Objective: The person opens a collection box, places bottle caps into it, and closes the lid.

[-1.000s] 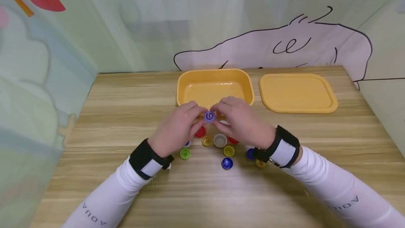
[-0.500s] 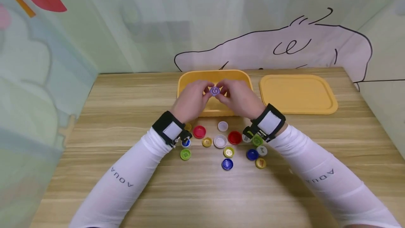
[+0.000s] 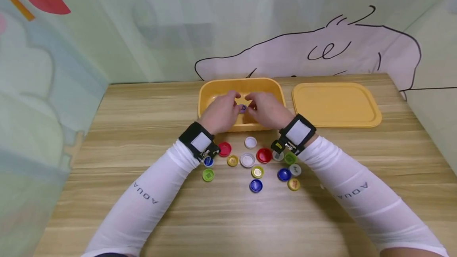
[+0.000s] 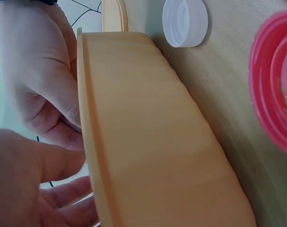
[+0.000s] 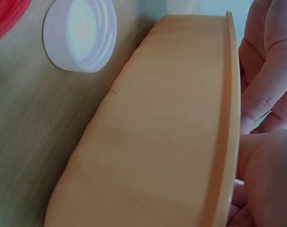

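A small purple bottle cap (image 3: pixel 242 108) shows between both hands, over the inside of the yellow tub (image 3: pixel 205 95). My left hand (image 3: pixel 221 111) reaches over the tub's near wall from the left, thumb and fingers parted at the cap's side. From the right, my right hand (image 3: pixel 268 109) mirrors it, its fingers spread too. In the left wrist view, the outer wall of the tub (image 4: pixel 148 123) hides the cap, and the left thumb and fingers (image 4: pixel 63 161) stand apart behind the rim. The right wrist view shows the tub wall (image 5: pixel 157 118) hiding part of the right hand (image 5: pixel 271 175).
Several loose caps lie on the wooden table (image 3: pixel 228 221) before the tub, among them a red cap (image 3: pixel 264 155), a white cap (image 3: pixel 250 142), a blue cap (image 3: pixel 256 186) and a green cap (image 3: pixel 208 175). A flat yellow lid (image 3: pixel 336 104) lies right of the tub.
Both hands have moved away from me, over the tub, carrying the purple cap. Since half a second ago their fingers have parted from the cap, which now shows slightly lower between them.
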Tool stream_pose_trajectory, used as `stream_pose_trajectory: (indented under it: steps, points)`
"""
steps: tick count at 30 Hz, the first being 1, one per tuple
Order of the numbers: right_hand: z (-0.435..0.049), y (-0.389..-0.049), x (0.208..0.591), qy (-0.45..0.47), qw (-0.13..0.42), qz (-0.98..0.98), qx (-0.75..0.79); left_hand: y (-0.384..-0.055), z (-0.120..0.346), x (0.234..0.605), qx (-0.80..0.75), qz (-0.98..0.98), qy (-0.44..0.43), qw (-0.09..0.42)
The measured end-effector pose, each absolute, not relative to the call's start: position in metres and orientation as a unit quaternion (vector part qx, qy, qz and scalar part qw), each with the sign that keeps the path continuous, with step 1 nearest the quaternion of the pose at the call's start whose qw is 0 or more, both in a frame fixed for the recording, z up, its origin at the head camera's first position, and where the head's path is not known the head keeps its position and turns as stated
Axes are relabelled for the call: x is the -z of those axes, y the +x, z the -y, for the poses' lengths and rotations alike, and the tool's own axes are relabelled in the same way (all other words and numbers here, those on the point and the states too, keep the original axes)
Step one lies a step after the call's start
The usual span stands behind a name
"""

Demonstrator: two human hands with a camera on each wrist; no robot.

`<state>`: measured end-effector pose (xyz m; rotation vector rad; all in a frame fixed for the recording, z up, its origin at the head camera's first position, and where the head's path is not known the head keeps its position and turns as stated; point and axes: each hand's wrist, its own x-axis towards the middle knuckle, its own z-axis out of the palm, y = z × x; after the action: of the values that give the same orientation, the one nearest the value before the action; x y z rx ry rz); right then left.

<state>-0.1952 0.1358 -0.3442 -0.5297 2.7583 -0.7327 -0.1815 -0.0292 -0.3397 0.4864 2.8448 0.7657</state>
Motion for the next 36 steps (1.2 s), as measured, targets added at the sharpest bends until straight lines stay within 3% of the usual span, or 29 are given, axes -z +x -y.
stream_pose_trajectory:
  steps: [3,12,16,26,36]
  points:
    - [-0.138,-0.191,0.343,-0.189,0.112,-0.942,0.255,-0.177,0.029,0.339,-0.257,-0.950,0.162,0.068]
    - [-0.152,-0.160,0.320,-0.248,0.046,-0.934,0.253,-0.146,0.036,0.330,-0.234,-0.940,0.242,-0.059]
    - [-0.160,-0.137,0.313,-0.271,0.046,-0.930,0.243,-0.123,0.045,0.326,-0.243,-0.923,0.289,-0.080]
    - [-0.176,-0.079,0.327,-0.360,0.035,-0.912,0.194,-0.069,0.057,0.339,-0.233,-0.906,0.353,0.001]
    - [-0.175,-0.039,0.353,-0.396,0.065,-0.905,0.140,-0.038,0.048,0.365,-0.124,-0.914,0.381,0.066]
